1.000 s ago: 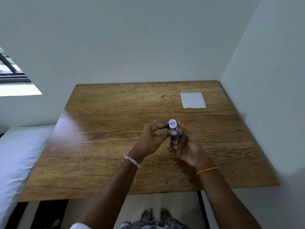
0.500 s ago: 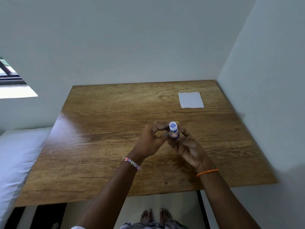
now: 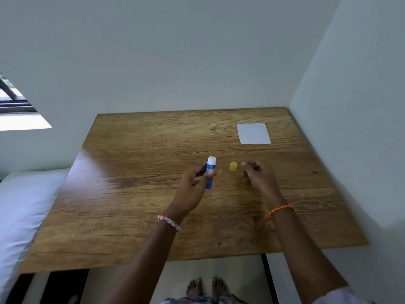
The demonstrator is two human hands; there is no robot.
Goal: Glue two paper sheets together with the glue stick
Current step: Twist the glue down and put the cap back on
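Wood-grain bench [image 3: 153,194] fills centre frame, pushed into a corner of plain pale walls; window sliver at the left edge, white bed [image 3: 24,207] along the lower left, bare feet [image 3: 207,286] on the floor at bottom centre. Left hand [image 3: 192,185] at mid-frame grips the glue stick [image 3: 210,173]: blue body pinched between thumb and fingers, roughly upright with a slight tilt, uncapped white end pointing up and away. Can't tell if its base touches the bench or hangs just above it. Yellow cap [image 3: 233,166] stands alone on the bench, just right of the glue stick, between the two hands and touching neither. Right hand [image 3: 257,175] is just right of the cap, fingers loosely curled, holding nothing; motion-blurred, so finer finger pose is unclear. Paper sheets [image 3: 253,133] lie flat in the upper right of the bench, near the right wall, well apart from both hands; they read as one white rectangle with a faint doubled top edge, so the sheet count can't be confirmed. Beaded bracelet [image 3: 168,221] on the left wrist, orange cord band [image 3: 279,210] on the right wrist.
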